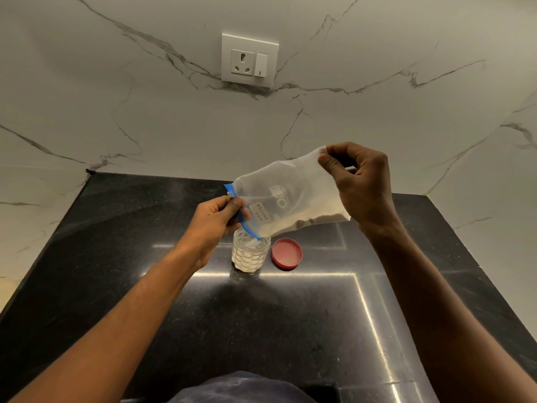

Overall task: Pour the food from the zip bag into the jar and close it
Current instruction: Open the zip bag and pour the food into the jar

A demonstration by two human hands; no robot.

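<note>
A clear zip bag (pixel 290 196) with a blue zip strip and a handwritten label hangs tilted over the counter, its mouth pointing down into a clear plastic jar (pixel 250 254). Pale powder lies along the bag's lower edge and fills most of the jar. My left hand (pixel 216 221) pinches the blue mouth edge just above the jar's opening. My right hand (pixel 357 184) grips the bag's bottom corner and holds it raised. The jar stands open; its red lid (pixel 287 253) lies flat on the counter just to the right of it.
The black polished countertop (pixel 261 330) runs from the wall to me, with bright light reflections across it. A marble wall stands behind, with a white socket and switch plate (pixel 250 61) above the work spot.
</note>
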